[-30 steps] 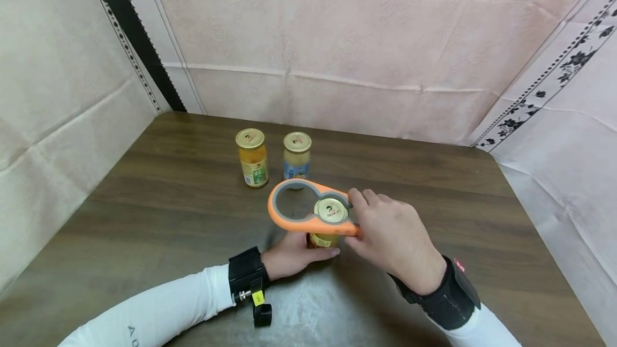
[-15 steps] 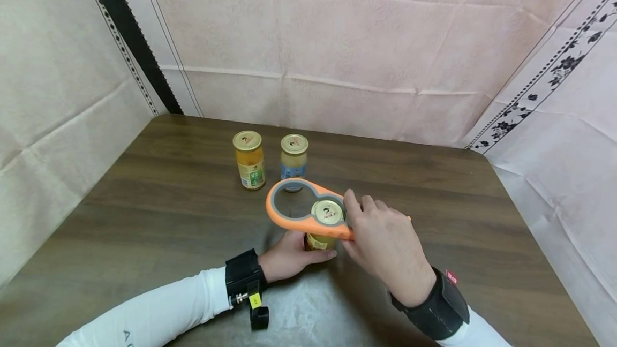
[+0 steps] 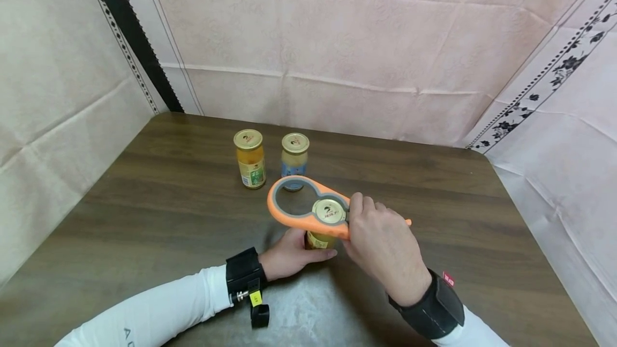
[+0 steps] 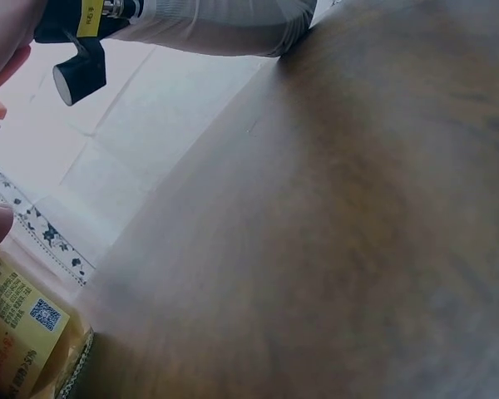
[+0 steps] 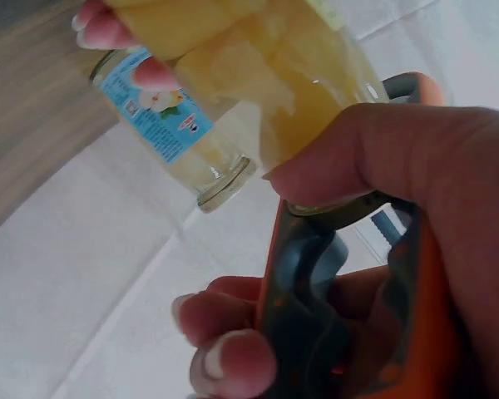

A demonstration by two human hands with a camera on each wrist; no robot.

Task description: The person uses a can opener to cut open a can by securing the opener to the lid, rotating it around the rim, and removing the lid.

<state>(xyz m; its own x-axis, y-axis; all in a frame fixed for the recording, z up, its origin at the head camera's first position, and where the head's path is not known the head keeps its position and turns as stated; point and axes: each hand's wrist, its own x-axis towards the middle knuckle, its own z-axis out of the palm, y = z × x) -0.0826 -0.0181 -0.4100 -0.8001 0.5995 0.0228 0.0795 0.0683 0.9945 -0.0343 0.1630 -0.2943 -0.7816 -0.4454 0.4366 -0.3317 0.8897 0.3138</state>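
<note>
A glass jar of yellow fruit (image 3: 319,240) with a gold lid (image 3: 329,211) stands in front of the person. The left hand (image 3: 291,256) grips its body from the left, thumb across the near side. An orange jar opener (image 3: 308,224) with grey-lined rings surrounds the lid with its smaller ring; its larger ring points left and holds nothing. On the right, the right hand (image 3: 381,245) holds the opener's handles, whose tip shows past the knuckles. The right wrist view shows the thumb close against the jar by the lid. Only the jar's label (image 4: 25,332) appears in the left wrist view.
Two more lidded jars stand farther back on the wooden table (image 3: 159,186): an orange-yellow one with a green label (image 3: 251,167), and a paler one with a blue label (image 3: 294,162), partly behind the opener. Pale cloth (image 3: 337,42) hangs around the table's far and side edges.
The right hand and wrist have turned slightly, and the opener's handle tip now shows beyond the hand. The opener stays around the lid. The left hand keeps its grip on the jar.
</note>
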